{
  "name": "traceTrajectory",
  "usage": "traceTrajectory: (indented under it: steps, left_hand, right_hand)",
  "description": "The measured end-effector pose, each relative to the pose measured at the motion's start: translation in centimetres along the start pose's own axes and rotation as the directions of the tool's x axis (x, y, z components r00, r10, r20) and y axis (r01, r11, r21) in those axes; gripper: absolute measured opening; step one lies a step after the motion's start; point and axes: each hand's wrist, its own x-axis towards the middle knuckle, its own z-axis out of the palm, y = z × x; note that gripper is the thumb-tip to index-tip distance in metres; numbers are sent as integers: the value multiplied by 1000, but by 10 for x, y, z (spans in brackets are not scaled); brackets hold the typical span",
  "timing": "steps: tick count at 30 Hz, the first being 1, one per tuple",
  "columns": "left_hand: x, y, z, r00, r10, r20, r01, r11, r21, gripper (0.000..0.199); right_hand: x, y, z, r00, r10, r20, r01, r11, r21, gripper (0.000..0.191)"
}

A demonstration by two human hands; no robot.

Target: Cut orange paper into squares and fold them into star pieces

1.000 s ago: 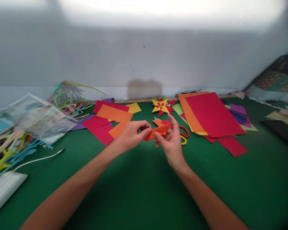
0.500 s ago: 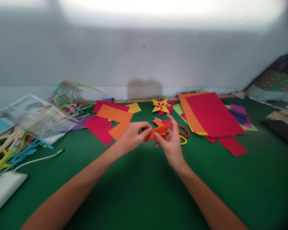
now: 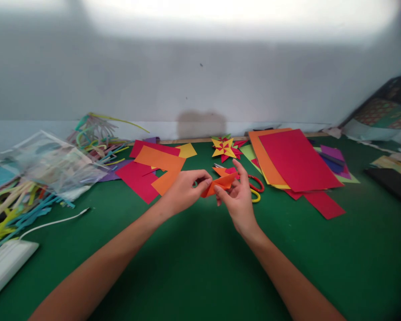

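Observation:
Between my two hands is a small folded piece of orange paper (image 3: 223, 182), held above the green table. My left hand (image 3: 190, 187) pinches its left end between thumb and fingers. At its right side my right hand (image 3: 238, 198) grips it with the thumb in front, the index finger raised. Just behind the hands lie scissors (image 3: 255, 183) with red and yellow handles, partly hidden, beside a folded orange and red piece (image 3: 220, 171). Farther back rest folded paper stars (image 3: 223, 147) in yellow, red and green.
Orange (image 3: 158, 158) and red paper pieces (image 3: 138, 180) lie to the left. A stack of large red sheets (image 3: 299, 158) is on the right. Paper strips (image 3: 23, 209), a clear plastic bag (image 3: 50, 160) and a white device with a cable (image 3: 11, 263) fill the far left.

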Motion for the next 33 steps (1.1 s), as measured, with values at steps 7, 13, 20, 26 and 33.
traceTrajectory:
  steps: [7, 13, 20, 26, 33]
  left_hand:
    - [0, -2, 3, 1000, 6, -15, -6, 1000, -8, 19]
    - [-1, -2, 3, 999, 11, -52, -10, 1000, 6, 18]
    - [1, -6, -2, 997, -18, -70, 16, 1000, -26, 16]
    - [3, -10, 0, 996, -10, -85, 10, 1000, -1, 14]
    - [3, -11, 1, 997, -25, -69, 25, 1000, 5, 15]
  right_hand:
    - [-1, 0, 1, 1000, 11, 6, -11, 1000, -16, 85]
    - [-3, -3, 3, 998, 60, 10, -60, 996, 61, 85]
    - [-4, 2, 4, 969, 215, 123, -235, 954, 184, 34]
    - [-4, 5, 5, 961, 259, 98, -268, 959, 93, 28]
    - [-4, 5, 4, 955, 279, 105, -293, 943, 155, 29]
